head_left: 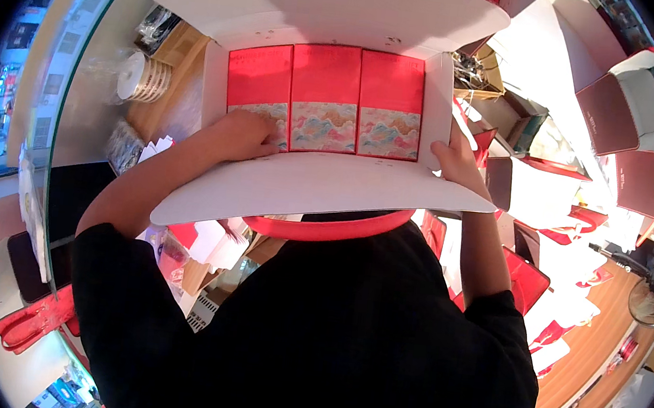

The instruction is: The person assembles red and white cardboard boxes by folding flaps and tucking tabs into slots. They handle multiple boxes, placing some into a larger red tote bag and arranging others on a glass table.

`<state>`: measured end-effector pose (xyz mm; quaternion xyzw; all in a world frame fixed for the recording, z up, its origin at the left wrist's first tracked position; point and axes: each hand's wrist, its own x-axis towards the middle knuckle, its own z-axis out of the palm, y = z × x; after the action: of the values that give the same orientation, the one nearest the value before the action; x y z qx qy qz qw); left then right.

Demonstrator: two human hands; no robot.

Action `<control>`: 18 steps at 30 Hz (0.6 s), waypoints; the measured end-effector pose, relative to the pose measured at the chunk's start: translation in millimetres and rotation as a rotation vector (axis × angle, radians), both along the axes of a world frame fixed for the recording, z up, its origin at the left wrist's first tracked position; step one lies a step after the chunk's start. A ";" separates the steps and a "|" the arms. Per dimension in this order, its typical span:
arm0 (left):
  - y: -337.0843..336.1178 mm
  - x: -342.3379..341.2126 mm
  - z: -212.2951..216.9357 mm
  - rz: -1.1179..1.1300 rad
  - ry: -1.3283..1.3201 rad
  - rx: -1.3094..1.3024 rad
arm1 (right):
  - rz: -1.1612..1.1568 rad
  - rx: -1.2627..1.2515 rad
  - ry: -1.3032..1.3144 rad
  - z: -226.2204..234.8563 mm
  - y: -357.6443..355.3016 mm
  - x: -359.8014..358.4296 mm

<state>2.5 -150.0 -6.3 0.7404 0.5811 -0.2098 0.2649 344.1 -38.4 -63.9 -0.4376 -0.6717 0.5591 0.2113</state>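
An open white carton (321, 183) is held in the upper middle of the view, its flaps spread toward 12 o'clock and 6 o'clock. Inside it three red packets (324, 98) lie side by side, touching, each with a wave picture in its lower part.

The left hand (245, 133) lies flat on the lower part of the left packet, at about 9 o'clock of the carton's inside; its fingers are together and press down on the packet. The right hand (453, 155) grips the right wall of the carton at 3 o'clock, fingers curled around the edge.

A red band (324, 228) shows just under the near flap. At 9 o'clock from the carton, a stack of paper cups (143, 77) lies on a wooden counter (170, 100). At 3 o'clock, well apart, many open white and dark red boxes (623, 116) stand. A small fan (652, 298) is at 4 o'clock.
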 end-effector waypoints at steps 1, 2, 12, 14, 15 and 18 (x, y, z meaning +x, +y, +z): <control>-1.3 2.0 -1.0 -0.020 0.026 0.009 | 0.001 0.021 0.012 4.5 -2.2 -0.1; -3.5 2.9 -3.5 -0.039 0.051 0.017 | 0.003 0.041 0.025 5.2 -4.3 -0.2; -8.7 -12.3 -23.2 -0.041 0.071 0.111 | -0.058 -0.052 0.084 -11.2 2.9 -0.7; -7.9 -6.5 -20.2 -0.047 0.123 0.080 | -0.055 -0.038 0.050 -7.7 4.5 -2.2; -7.5 -3.9 -17.7 -0.050 0.149 0.064 | -0.056 -0.032 0.024 -2.6 4.2 -1.6; -6.1 -4.9 -11.6 -0.055 0.122 0.059 | -0.058 -0.088 0.053 5.1 3.0 -4.6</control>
<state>-2.4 -156.2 -17.9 0.7494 0.5814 -0.2448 0.2011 339.5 -35.4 -58.8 -0.4507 -0.6278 0.5931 0.2258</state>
